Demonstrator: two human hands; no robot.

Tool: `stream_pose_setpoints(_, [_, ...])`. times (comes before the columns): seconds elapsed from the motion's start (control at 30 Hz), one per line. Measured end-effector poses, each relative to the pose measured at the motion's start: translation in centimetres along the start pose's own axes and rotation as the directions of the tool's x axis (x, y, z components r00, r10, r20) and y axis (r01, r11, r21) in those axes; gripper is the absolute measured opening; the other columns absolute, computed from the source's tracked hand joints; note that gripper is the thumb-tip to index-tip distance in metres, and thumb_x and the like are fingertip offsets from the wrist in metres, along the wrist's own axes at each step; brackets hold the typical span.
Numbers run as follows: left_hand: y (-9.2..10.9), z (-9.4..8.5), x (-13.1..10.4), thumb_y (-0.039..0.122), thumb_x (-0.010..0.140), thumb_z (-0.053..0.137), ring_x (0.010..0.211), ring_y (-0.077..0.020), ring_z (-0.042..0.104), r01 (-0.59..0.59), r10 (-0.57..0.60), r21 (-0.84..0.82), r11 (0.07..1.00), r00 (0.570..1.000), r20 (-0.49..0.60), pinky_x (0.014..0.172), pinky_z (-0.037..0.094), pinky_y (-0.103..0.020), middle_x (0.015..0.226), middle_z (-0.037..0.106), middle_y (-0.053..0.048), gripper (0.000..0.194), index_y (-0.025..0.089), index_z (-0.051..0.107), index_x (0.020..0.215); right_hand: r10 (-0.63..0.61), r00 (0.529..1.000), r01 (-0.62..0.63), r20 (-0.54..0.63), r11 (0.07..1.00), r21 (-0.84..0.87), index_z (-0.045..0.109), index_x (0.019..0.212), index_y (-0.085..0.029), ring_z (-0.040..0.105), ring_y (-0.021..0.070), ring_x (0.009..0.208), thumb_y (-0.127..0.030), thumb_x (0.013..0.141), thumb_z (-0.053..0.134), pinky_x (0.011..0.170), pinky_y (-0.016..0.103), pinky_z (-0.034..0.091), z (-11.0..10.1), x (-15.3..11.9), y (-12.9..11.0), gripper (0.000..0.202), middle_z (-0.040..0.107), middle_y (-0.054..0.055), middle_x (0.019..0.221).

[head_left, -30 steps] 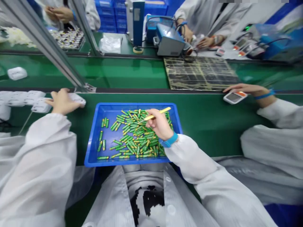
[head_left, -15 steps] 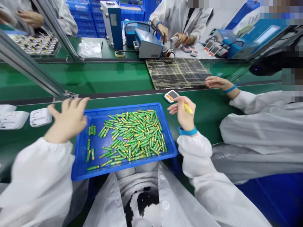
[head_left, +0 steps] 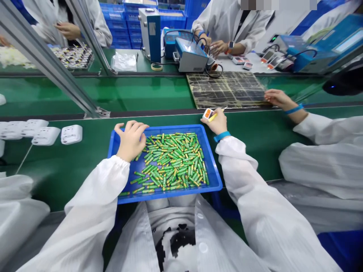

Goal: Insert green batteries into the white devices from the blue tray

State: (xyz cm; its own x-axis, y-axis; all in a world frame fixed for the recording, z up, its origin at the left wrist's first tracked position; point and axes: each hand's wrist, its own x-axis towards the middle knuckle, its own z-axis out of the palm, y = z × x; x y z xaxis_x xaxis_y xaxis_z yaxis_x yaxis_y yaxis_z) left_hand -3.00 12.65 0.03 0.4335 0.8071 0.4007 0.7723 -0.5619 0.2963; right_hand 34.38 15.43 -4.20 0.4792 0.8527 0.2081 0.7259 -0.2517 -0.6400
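A blue tray (head_left: 217,177) full of loose green batteries (head_left: 176,158) with gold-coloured ends lies in front of me. My left hand (head_left: 131,140) hovers over the tray's left part, fingers spread and holding nothing; it hides some of the batteries. Beyond the tray's far right corner, my right hand (head_left: 217,121) is closed around a slim yellow pen-like tool (head_left: 212,117). Its fingers also touch a small white device (head_left: 208,113) with orange buttons, partly covered by the hand. Whether the device is lifted, I cannot tell.
White units (head_left: 71,134) stand on the green bench at left. Behind the black ledge, a dark gridded panel (head_left: 227,90) lies on the green belt, with a co-worker's hand (head_left: 279,99) at its right end. A metal post (head_left: 85,87) slants at left. Another person works opposite.
My left hand has moved right, over the tray. My right hand has reached forward to the white device, still with the yellow tool. The view has shifted left.
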Motion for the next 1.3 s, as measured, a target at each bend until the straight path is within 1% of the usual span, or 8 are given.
stream_pose_setpoints(0.2, [2.1,-0.6,0.4,0.057,0.077,0.069,0.127,-0.0323,0.046,0.085,0.026,-0.473,0.877,0.975,0.222,0.109,0.027,-0.053,0.133,0.06,-0.011,0.075,0.026,0.044,0.141,-0.53,0.848,0.436,-0.005,0.692,0.576,0.044,0.09,-0.025,0.062,0.0272,0.107,-0.04,0.057,0.09,0.087,0.046,0.053,-5.2,-8.0,-8.3,0.058,0.062,0.008,0.119])
stream_pose_setpoints(0.37, [3.3,-1.9,-0.7,0.077,0.062,0.071,0.134,-0.0368,0.047,0.315,0.352,-0.93,0.189,0.862,0.364,0.107,0.04,-0.048,0.144,0.052,-0.012,0.104,0.028,0.038,0.147,-0.834,0.539,0.765,-0.122,0.424,0.485,0.052,0.096,-0.027,0.054,0.0324,0.128,-0.026,0.077,0.073,0.106,0.059,0.045,-4.1,-16.5,-14.9,0.028,0.057,0.006,0.13])
stream_pose_setpoints(0.47, [4.0,-2.1,-1.4,0.071,0.059,0.078,0.127,-0.0384,0.055,0.422,0.392,-0.905,0.05,0.825,0.407,0.102,0.045,-0.048,0.136,0.059,-0.013,0.101,0.026,0.045,0.143,-0.843,0.447,0.869,-0.3,0.331,0.367,0.056,0.105,-0.028,0.057,0.0322,0.125,-0.018,0.08,0.06,0.11,0.063,0.04,-1.0,-17.4,-15.1,0.027,0.058,0.005,0.127])
stream_pose_setpoints(0.63, [4.6,-1.1,-1.7,0.057,0.051,0.09,0.125,-0.0376,0.055,0.37,0.254,-0.917,0.149,0.882,0.397,0.101,0.046,-0.048,0.137,0.055,-0.015,0.108,0.024,0.043,0.143,-0.811,0.516,0.836,-0.275,0.407,0.369,0.057,0.103,-0.028,0.058,0.0327,0.123,-0.016,0.079,0.059,0.11,0.064,0.039,2.0,-16.4,-13.6,0.027,0.057,0.006,0.131])
stream_pose_setpoints(0.83, [4.4,0.3,-1.5,0.058,0.046,0.091,0.124,-0.0347,0.055,0.283,0.087,-0.941,0.184,0.949,0.302,0.104,0.044,-0.046,0.135,0.056,-0.014,0.103,0.022,0.048,0.133,-0.854,0.477,0.822,-0.206,0.352,0.447,0.057,0.096,-0.027,0.048,0.0362,0.134,-0.033,0.077,0.075,0.11,0.063,0.04,1.2,-15.8,-12.8,0.027,0.052,0.008,0.137])
stream_pose_setpoints(0.93, [3.8,0.5,-1.5,0.061,0.047,0.089,0.121,-0.0323,0.056,0.271,-0.019,-0.917,0.294,0.96,0.278,0.102,0.044,-0.045,0.131,0.056,-0.013,0.103,0.022,0.046,0.132,-0.776,0.612,0.674,-0.151,0.413,0.612,0.052,0.102,-0.028,0.055,0.0346,0.128,-0.033,0.077,0.077,0.104,0.062,0.045,0.7,-15.5,-12.6,0.036,0.057,0.011,0.133])
stream_pose_setpoints(1.1, [4.1,-0.4,-1.4,0.053,0.046,0.092,0.115,-0.0312,0.053,0.227,-0.108,-0.574,0.787,0.966,0.234,0.099,0.041,-0.047,0.122,0.053,-0.01,0.098,0.02,0.049,0.128,-0.414,0.9,0.311,-0.135,0.396,0.864,0.055,0.104,-0.027,0.068,0.0244,0.089,-0.041,0.093,0.055,0.085,0.048,0.053,0.0,-15.5,-12.8,0.017,0.07,0.005,0.094])
stream_pose_setpoints(1.3, [4.8,-0.9,-1.5,0.037,0.06,0.078,0.108,-0.0306,0.054,0.035,0.013,-0.212,0.977,0.975,0.222,0.085,0.036,-0.043,0.114,0.059,-0.012,0.074,0.015,0.049,0.125,-0.373,0.87,-0.156,0.321,0.41,0.899,0.067,0.105,-0.026,0.052,0.0148,0.048,-0.063,0.097,0.032,0.048,0.03,0.043,-0.8,-15.6,-13.3,0.051,0.057,-0.001,0.057])
